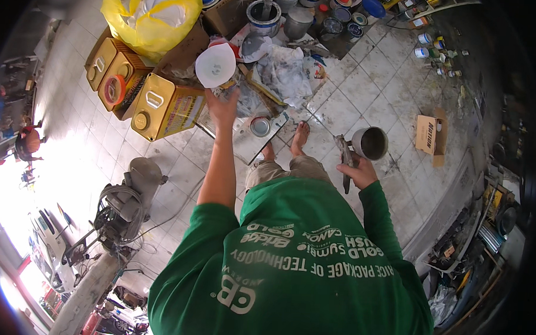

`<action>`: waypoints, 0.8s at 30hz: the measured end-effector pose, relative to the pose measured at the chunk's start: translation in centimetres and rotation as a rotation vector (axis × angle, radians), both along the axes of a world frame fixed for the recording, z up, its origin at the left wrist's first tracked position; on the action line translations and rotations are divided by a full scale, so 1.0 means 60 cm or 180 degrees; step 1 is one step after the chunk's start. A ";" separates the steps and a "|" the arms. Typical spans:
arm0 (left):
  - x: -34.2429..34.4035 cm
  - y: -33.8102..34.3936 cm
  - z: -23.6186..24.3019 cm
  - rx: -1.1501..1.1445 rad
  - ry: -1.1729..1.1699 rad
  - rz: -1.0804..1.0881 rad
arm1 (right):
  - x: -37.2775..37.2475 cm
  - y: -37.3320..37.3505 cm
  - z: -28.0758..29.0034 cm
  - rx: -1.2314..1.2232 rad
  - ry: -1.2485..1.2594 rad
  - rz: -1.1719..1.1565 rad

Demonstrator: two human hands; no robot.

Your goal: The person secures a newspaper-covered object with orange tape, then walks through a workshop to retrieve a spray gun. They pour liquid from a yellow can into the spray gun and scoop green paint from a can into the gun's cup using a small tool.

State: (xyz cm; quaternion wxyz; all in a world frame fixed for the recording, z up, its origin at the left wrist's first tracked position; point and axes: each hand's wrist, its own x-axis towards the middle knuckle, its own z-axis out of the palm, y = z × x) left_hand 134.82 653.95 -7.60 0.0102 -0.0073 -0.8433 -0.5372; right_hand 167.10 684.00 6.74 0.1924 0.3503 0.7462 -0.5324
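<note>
My left hand [221,107] grips a white cone-shaped strainer [215,64] by its lower edge, above paint-stained paper and card. My right hand [356,170] holds a metal cup [373,143] together with a paint-smeared flat tool [345,151] with a dark handle. Beneath my left arm, a round metal tin [260,126] sits on a white board [248,144], beside my bare feet. Left of that hand stand gold rectangular cans [167,108], one of the smaller ones carrying an orange tape roll [113,90].
A yellow bag [178,19] and several paint containers [298,24] crowd the far side. A cardboard box [430,135] lies on the tiled floor at right, with small cans [424,52] beyond. A wheeled machine with hoses [116,212] stands at left; piled parts [493,217] line the right edge.
</note>
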 end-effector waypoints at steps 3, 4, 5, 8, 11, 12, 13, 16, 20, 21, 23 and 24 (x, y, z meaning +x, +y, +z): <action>0.111 -0.008 0.036 -0.0829 0.0183 -0.0661 | 0.008 0.001 -0.029 -0.0059 0.0127 -0.0036; 0.142 0.001 0.068 -0.0778 0.0158 -0.1011 | 0.003 -0.001 -0.028 -0.0061 0.0110 -0.0043; 0.169 0.012 0.090 -0.1021 0.0285 -0.1230 | -0.007 -0.006 -0.019 -0.0064 0.0092 -0.0027; 0.199 0.015 0.111 -0.1445 0.0302 -0.1622 | -0.025 -0.017 -0.032 -0.0014 -0.0095 0.0253; 0.174 0.000 0.086 -0.1246 -0.0057 -0.1406 | -0.042 -0.033 -0.066 0.0066 0.0090 0.0627; 0.157 -0.008 0.096 -0.1299 0.0037 -0.1301 | -0.048 -0.046 -0.073 0.0070 0.0208 0.0738; 0.135 -0.017 0.106 -0.1352 0.0130 -0.1198 | -0.056 -0.056 -0.078 0.0103 0.0434 0.0833; 0.079 -0.052 0.105 -0.1730 0.0481 -0.0761 | -0.122 -0.098 -0.051 -0.0069 0.0279 0.1236; 0.032 -0.096 0.058 -0.1491 0.0011 -0.0473 | -0.194 -0.163 -0.103 0.0507 0.0256 0.2019; 0.035 -0.097 0.053 -0.1422 -0.0097 -0.0467 | -0.218 -0.183 -0.105 0.0573 0.0158 0.2153; 0.057 -0.082 0.076 -0.1109 0.0142 -0.0457 | -0.263 -0.221 -0.113 0.0637 -0.0261 0.2255; 0.072 -0.079 0.087 -0.0957 0.0274 -0.0443 | -0.279 -0.238 -0.121 0.0499 -0.0124 0.2020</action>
